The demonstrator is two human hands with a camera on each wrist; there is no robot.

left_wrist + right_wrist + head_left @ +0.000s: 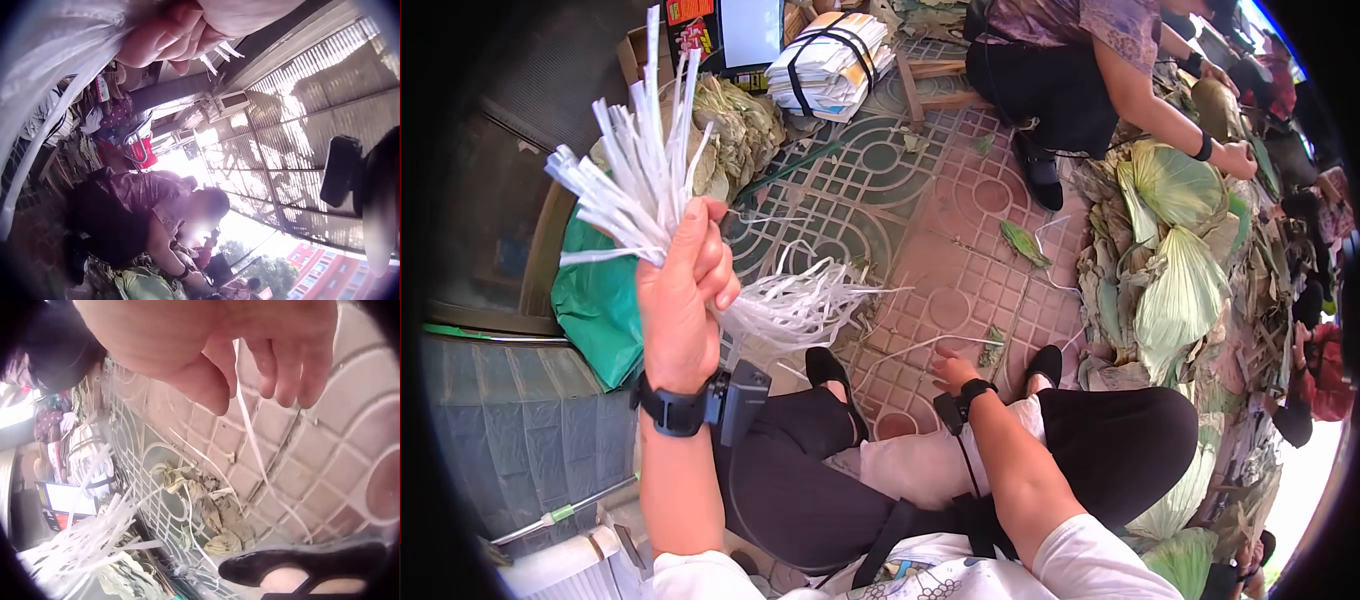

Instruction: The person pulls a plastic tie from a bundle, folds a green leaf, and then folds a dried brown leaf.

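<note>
My left hand (700, 265) is raised at the left and grips a thick bundle of white plastic strips (640, 150). The strips fan upward and trail down to the right over the floor. In the left wrist view, the curled fingers (169, 37) close on the strips (50, 56). My right hand (952, 368) is low over the tiled floor (960, 250) between my black shoes (830, 370). A single white strip (256, 456) runs up between its thumb and forefinger (250, 369). The same strip (910, 348) lies across the tiles.
Another person (1060, 70) sits on a wooden stool at the back, handling large leaves. A long heap of green and dried leaves (1170, 250) lines the right side. A green bag (600, 300), a leaf bundle (740, 130) and a strapped paper stack (830, 60) lie at the left.
</note>
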